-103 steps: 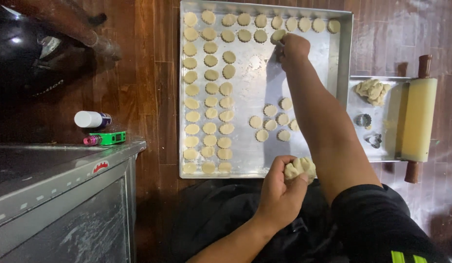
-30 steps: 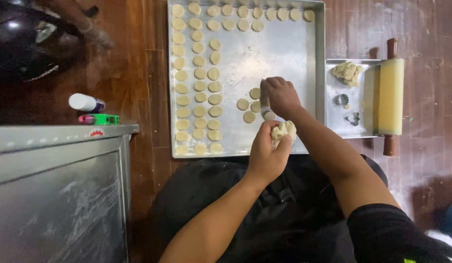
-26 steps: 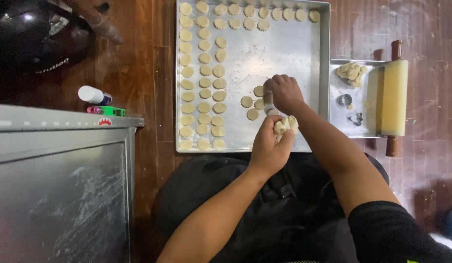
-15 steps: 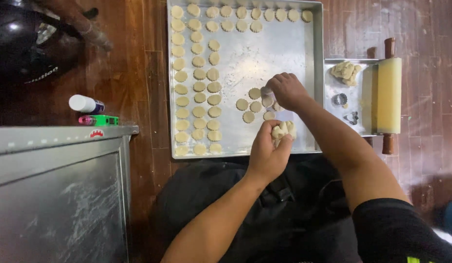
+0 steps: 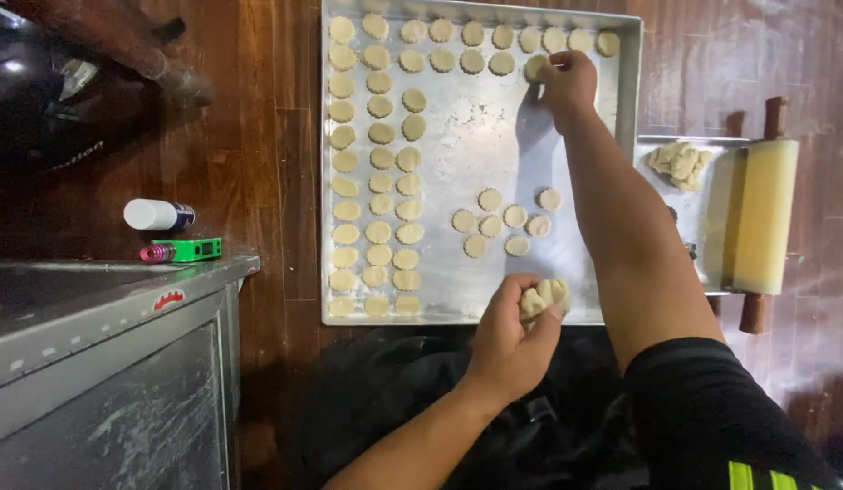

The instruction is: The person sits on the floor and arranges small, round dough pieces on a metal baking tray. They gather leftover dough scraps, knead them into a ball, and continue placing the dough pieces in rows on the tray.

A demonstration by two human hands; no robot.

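Metal baking tray lies on the wooden floor, with rows of small dough rounds along its left and far edges. We note our right hand at the far right of the tray, fingers pinched on one dough round. Our left hand hovers over the near edge, fingers closed around a stack of rounds. A loose cluster of rounds sits mid-tray. To the right lies a rolling pin.
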